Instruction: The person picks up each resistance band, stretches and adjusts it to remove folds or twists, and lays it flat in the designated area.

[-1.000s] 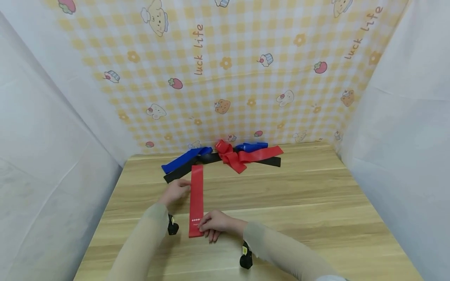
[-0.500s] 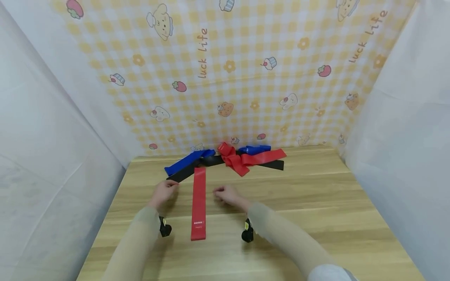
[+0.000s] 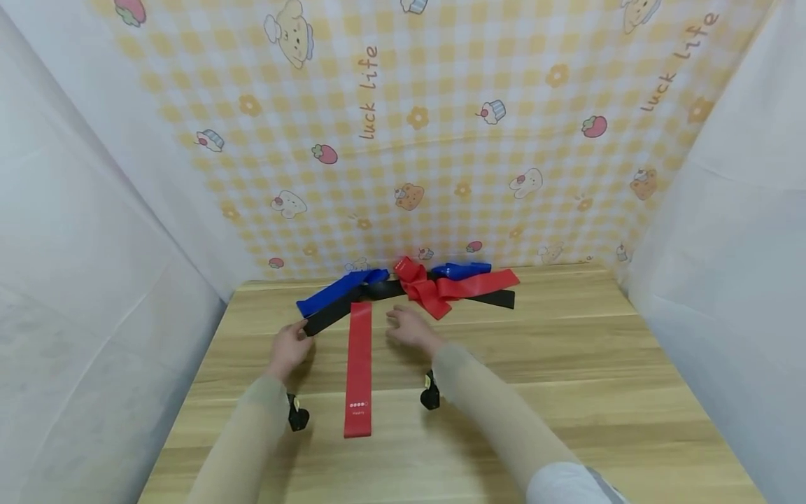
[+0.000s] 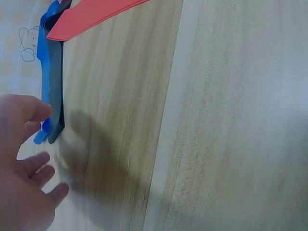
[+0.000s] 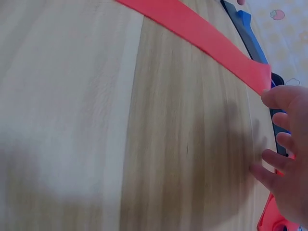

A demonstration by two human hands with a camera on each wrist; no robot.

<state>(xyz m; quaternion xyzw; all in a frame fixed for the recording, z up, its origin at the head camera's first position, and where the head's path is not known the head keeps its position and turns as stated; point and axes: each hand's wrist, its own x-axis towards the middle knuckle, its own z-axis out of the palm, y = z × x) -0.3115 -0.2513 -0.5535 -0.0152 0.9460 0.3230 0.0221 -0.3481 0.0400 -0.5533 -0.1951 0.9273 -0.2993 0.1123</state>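
A flat red resistance band point(image 3: 359, 371) lies lengthwise on the wooden table between my hands, its printed end toward me. My left hand point(image 3: 292, 348) is at the near end of a black resistance band point(image 3: 332, 313); in the left wrist view its fingers are spread loosely, with thumb and forefinger beside the black and blue band ends. My right hand point(image 3: 412, 327) hovers right of the flat red band's far end, fingers apart and holding nothing. In the right wrist view its thumb overlaps that red end; whether it touches is unclear.
Behind the flat band lie a blue band point(image 3: 334, 292), a tangled red band point(image 3: 425, 290) over the black one, and a second blue bundle point(image 3: 462, 271) by the patterned backdrop point(image 3: 441, 154). White cloth walls point(image 3: 711, 231) flank the wooden table point(image 3: 535, 413).
My right hand has left the near end of the flat red band and moved forward, toward the tangle. My left hand has shifted from that band's edge to the black band's end.
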